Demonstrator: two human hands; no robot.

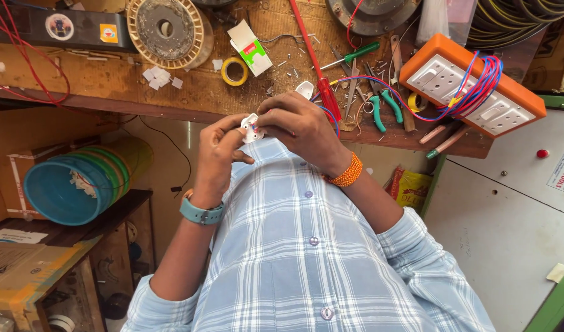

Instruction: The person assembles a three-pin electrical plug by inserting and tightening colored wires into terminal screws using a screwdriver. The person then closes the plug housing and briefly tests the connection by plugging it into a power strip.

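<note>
Both my hands meet at the edge of the wooden workbench, above my checked shirt. My left hand pinches a small white plug body from below. My right hand grips the same white plug body from above, fingers curled over it. Red and blue wires run from under my right hand across the bench to an orange switch-and-socket board. A loose white plug cover lies on the bench just beyond my fingers.
On the bench lie a red-handled screwdriver, a green-handled screwdriver, green-handled pliers, a yellow tape roll, a white carton and a wire spool. A blue tub sits lower left; a white cabinet stands right.
</note>
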